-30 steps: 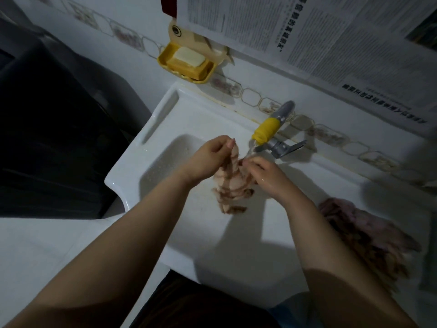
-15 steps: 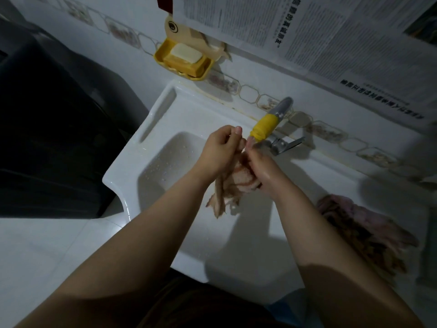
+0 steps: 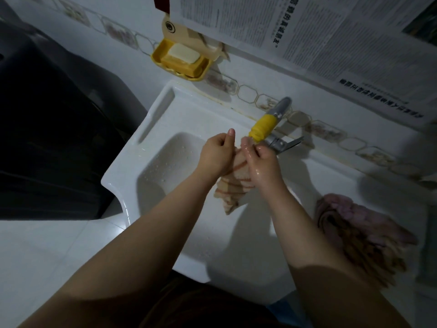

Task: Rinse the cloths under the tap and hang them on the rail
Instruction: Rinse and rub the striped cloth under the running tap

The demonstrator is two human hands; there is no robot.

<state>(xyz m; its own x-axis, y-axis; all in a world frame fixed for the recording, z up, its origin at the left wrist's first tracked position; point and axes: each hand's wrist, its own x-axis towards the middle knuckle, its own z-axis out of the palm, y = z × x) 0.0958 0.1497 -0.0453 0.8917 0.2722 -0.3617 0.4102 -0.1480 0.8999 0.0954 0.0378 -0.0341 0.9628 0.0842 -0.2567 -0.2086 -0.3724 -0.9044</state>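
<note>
Striped cloth (image 3: 233,185) hangs bunched over the sink (image 3: 151,166), pinched between left hand (image 3: 216,157) and right hand (image 3: 263,164) right beneath the yellow tap spout (image 3: 262,127), likely to catch water. More cloths (image 3: 354,228) wait on the counter (image 3: 331,176).

- I am in a home washroom or laundry corner, dimly lit: under my hands sits a white moulded sink (image 3: 146,147) with a ribbed slope.
- Just beyond my right hand (image 3: 262,162) a wall tap (image 3: 274,121) with a yellow sleeve juts out from a tiled wall (image 3: 248,93) with a patterned border.
- Up and left of my left hand (image 3: 216,157), a yellow soap dish (image 3: 182,60) holds a bar.
- Newspaper sheets (image 3: 307,31) cover the wall above.
- Right of my right arm, damp cloths (image 3: 359,230) lie heaped on the sink's ledge.
</note>
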